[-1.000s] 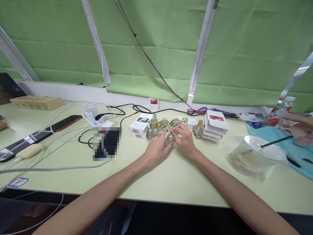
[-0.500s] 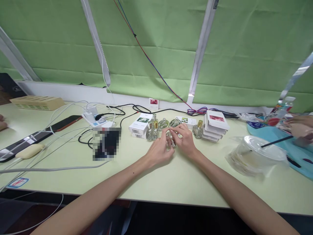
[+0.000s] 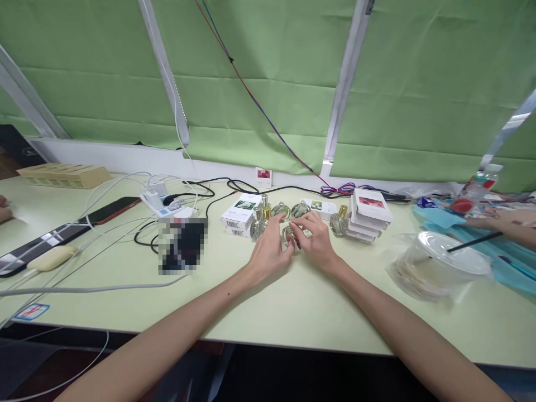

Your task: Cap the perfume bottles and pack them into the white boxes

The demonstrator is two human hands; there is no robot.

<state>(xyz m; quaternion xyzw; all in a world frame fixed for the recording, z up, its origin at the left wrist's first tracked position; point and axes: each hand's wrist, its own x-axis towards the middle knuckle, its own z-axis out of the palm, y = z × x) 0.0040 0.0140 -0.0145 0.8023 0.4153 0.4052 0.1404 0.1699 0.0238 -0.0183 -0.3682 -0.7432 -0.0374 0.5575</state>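
As left hand [image 3: 270,247] and right hand [image 3: 315,239] pinch a round glass bottle [image 3: 288,237], boxy cardboard cartons [image 3: 372,207], smooth tabletop [image 3: 288,307]

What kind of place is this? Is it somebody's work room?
Probably yes, a shared workroom or office, though I can't be sure. There's a long table, a power strip with lots of cables, and another person's arm over at the right.

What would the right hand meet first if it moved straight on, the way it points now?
The right hand would first meet, probably, the bottle by the left hand, maybe touched already; depth is unclear.
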